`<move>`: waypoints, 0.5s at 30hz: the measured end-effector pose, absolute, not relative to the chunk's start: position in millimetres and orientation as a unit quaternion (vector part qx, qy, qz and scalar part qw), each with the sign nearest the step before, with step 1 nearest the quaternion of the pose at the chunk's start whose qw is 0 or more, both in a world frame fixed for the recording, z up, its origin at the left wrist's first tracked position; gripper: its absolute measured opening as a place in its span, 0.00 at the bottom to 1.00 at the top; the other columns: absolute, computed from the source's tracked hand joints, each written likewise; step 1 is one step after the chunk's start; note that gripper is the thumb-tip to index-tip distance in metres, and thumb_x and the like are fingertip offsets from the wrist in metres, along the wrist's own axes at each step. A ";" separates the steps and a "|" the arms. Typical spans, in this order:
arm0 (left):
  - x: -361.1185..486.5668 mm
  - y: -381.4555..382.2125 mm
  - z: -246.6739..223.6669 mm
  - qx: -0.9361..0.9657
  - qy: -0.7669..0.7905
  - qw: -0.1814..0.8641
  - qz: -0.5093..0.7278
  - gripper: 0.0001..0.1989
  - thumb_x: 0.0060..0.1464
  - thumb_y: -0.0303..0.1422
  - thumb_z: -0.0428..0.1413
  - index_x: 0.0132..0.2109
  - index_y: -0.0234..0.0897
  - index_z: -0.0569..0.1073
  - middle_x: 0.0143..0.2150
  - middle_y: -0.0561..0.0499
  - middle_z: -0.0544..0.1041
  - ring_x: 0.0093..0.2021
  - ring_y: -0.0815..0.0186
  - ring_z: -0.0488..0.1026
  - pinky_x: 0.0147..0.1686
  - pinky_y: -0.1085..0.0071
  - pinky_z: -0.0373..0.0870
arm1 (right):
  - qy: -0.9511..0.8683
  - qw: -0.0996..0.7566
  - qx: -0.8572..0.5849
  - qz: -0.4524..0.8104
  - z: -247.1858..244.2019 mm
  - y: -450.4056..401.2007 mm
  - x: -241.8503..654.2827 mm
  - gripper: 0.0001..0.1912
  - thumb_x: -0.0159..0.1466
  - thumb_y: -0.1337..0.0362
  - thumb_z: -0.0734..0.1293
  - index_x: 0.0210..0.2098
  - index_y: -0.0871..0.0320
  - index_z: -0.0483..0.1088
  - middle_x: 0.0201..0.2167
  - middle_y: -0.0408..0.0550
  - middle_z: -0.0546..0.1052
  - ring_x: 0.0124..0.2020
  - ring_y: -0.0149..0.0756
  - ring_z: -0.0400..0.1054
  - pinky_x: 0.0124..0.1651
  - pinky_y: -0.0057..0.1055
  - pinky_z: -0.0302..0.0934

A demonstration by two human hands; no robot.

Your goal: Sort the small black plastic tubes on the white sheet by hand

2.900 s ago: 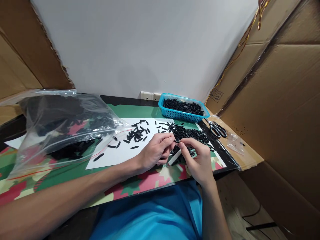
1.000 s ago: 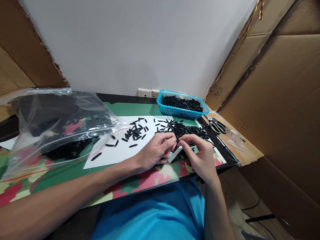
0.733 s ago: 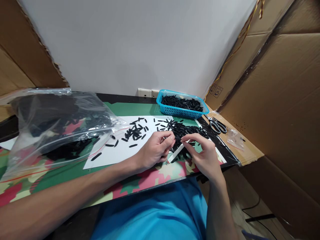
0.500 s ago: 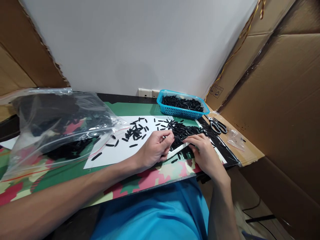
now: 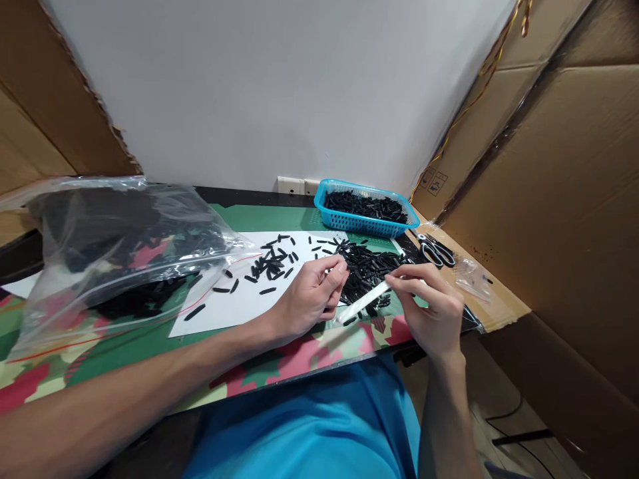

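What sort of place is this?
Probably a makeshift indoor workstation for hand work: cardboard panels flank the table, with a heap of small black pieces and a blue perforated basket holding more.

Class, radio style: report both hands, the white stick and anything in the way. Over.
Left hand curled shut, contents hidden. Right hand pinching white stick. Black pieces crowded behind it; blue basket beyond.

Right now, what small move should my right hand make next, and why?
I'd perhaps lower your right hand to the pile of black pieces and pick one: it sits close by, pinching the white strip, while your left hand is closed at the pile's other edge.
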State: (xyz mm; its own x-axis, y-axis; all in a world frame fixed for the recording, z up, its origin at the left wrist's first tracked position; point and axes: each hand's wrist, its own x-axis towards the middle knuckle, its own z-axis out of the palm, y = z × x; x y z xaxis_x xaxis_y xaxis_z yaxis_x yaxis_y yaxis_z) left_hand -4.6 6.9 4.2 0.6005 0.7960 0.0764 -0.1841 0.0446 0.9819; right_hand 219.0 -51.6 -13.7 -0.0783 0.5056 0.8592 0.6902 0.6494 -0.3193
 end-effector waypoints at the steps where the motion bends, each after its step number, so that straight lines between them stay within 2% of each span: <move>1: -4.6 6.7 4.7 0.588 0.261 0.672 0.368 0.28 0.62 0.57 0.60 0.32 0.40 0.61 0.19 0.64 0.56 0.17 0.80 0.47 0.14 0.84 0.51 | -0.714 0.566 -0.403 -0.091 -12.1 -52.9 219.0 0.15 0.69 0.79 0.71 0.41 0.52 0.83 0.40 0.47 0.83 0.40 0.38 0.78 0.42 0.38 0.72; 4: -4.6 5.7 5.6 0.588 0.262 0.664 0.380 0.28 0.62 0.57 0.61 0.32 0.39 0.62 0.19 0.64 0.57 0.17 0.80 0.48 0.13 0.84 0.51 | -0.636 0.664 -0.384 -0.083 -7.6 -54.7 212.3 0.13 0.65 0.77 0.75 0.41 0.51 0.83 0.39 0.47 0.85 0.39 0.40 0.80 0.41 0.39 0.75; 8: -4.5 2.2 5.9 0.600 0.262 0.652 0.383 0.25 0.64 0.55 0.60 0.34 0.37 0.68 0.17 0.64 0.57 0.16 0.79 0.48 0.14 0.83 0.51 | -0.524 0.767 -0.370 0.015 -5.1 -56.6 187.4 0.06 0.65 0.71 0.77 0.40 0.54 0.81 0.35 0.46 0.84 0.34 0.41 0.82 0.38 0.38 0.78; 11: -4.1 -1.4 6.8 0.601 0.262 0.655 0.377 0.24 0.65 0.54 0.59 0.35 0.36 0.70 0.17 0.64 0.58 0.16 0.79 0.48 0.14 0.83 0.52 | -0.502 0.771 -0.382 0.089 -7.5 -58.3 168.3 0.04 0.66 0.68 0.77 0.40 0.55 0.79 0.35 0.46 0.85 0.34 0.42 0.84 0.39 0.38 0.80; 15: -4.1 -5.5 7.4 0.596 0.257 0.661 0.377 0.23 0.66 0.53 0.59 0.35 0.36 0.70 0.18 0.63 0.59 0.17 0.79 0.49 0.15 0.83 0.51 | -0.514 0.754 -0.378 0.152 -13.1 -59.2 155.5 0.03 0.70 0.66 0.74 0.40 0.54 0.76 0.38 0.48 0.87 0.44 0.47 0.86 0.47 0.41 0.80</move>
State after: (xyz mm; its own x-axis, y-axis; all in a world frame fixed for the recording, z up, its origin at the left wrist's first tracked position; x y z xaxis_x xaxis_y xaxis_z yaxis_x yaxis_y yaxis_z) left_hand -4.1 -5.5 7.4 0.5828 0.8052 0.1095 -0.1918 0.0053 0.9814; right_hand 155.5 -59.2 -13.1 0.4246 0.6180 0.6616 0.1604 0.6679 -0.7268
